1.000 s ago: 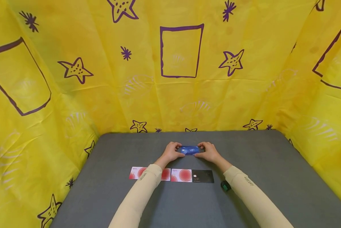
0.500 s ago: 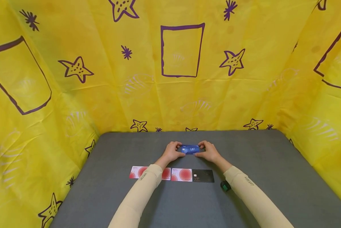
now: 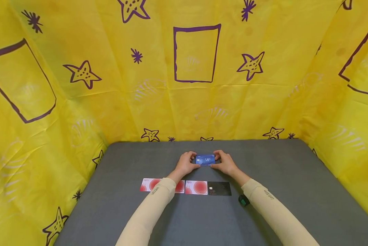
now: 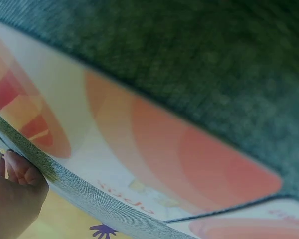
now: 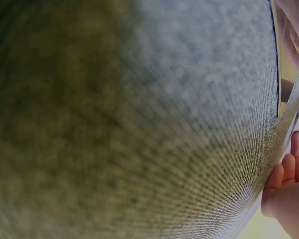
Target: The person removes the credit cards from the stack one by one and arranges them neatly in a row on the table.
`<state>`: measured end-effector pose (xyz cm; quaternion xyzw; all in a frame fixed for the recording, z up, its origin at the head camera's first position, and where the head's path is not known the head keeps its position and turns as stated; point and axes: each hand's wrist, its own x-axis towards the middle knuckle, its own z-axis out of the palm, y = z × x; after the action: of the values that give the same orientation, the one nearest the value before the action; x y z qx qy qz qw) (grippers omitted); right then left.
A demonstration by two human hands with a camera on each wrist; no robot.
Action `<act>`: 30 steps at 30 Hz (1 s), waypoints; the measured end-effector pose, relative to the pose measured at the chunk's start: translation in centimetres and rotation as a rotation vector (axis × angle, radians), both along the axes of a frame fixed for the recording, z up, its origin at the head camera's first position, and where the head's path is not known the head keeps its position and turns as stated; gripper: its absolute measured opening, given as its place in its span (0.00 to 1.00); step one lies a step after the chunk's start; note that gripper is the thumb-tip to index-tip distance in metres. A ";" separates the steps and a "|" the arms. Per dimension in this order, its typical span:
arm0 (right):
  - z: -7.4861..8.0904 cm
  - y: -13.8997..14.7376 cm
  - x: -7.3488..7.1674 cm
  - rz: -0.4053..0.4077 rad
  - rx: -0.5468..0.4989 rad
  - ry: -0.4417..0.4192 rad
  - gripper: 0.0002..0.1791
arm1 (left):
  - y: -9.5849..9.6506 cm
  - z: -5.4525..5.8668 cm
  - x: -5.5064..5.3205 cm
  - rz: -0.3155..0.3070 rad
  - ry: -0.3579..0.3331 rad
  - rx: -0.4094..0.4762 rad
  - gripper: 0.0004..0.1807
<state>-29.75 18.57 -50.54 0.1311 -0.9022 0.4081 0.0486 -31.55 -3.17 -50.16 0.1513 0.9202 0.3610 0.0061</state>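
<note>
A blue card [image 3: 205,160] marked VIP is held by its two short ends near the back of the grey table. My left hand [image 3: 185,164] pinches its left end between thumb and fingers. The right hand [image 3: 226,164] grips the opposite end the same way. Nearer me lie a pink-and-white card [image 3: 196,187] and a black VIP card [image 3: 219,188], side by side in a row. Farther left, more pink-and-white card surface [image 3: 149,184] shows, partly covered by the left sleeve. The left wrist view has a pink-and-white card [image 4: 114,134] close up.
The grey tabletop [image 3: 190,218] ends at a yellow curtain [image 3: 190,109] with purple starfish drawings, which encloses the back and sides. A small dark device [image 3: 243,200] with a green patch sits beside the right sleeve [image 3: 273,208].
The blue card's face shows slightly taller and paler, its top edge tipped up a little. Both hands keep their hold and nearly the same place. The row of cards lies unchanged.
</note>
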 end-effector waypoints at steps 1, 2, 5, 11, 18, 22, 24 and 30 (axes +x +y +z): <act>0.0 0.0 0.0 0.004 0.005 0.011 0.29 | 0.0 0.0 0.0 0.001 0.003 -0.003 0.27; 0.0 -0.1 -0.1 0.005 0.010 0.019 0.29 | 0.0 0.0 0.0 0.002 0.005 -0.006 0.27; -0.2 -0.1 -0.4 -0.003 0.043 0.020 0.29 | 0.1 0.0 0.0 0.007 0.011 -0.012 0.27; -0.2 -0.3 -0.4 -0.042 0.142 0.035 0.29 | 0.2 0.0 0.1 0.006 0.034 -0.016 0.26; -0.2 -0.3 -0.2 -0.053 0.197 0.079 0.30 | 0.2 0.0 0.1 0.004 0.041 -0.015 0.26; -0.3 -0.3 -0.1 -0.048 0.167 0.072 0.30 | 0.1 -0.1 0.2 -0.001 0.041 -0.001 0.27; -0.3 -0.4 0.0 -0.047 0.148 0.061 0.30 | 0.1 -0.2 0.2 -0.003 0.040 0.013 0.27; -0.2 -0.4 0.1 -0.046 0.124 0.030 0.30 | 0.2 -0.3 0.2 0.004 0.034 0.057 0.27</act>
<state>-29.67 18.13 -50.75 0.1192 -0.9277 0.3480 0.0632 -31.30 -2.97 -50.49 0.1558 0.9099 0.3843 -0.0142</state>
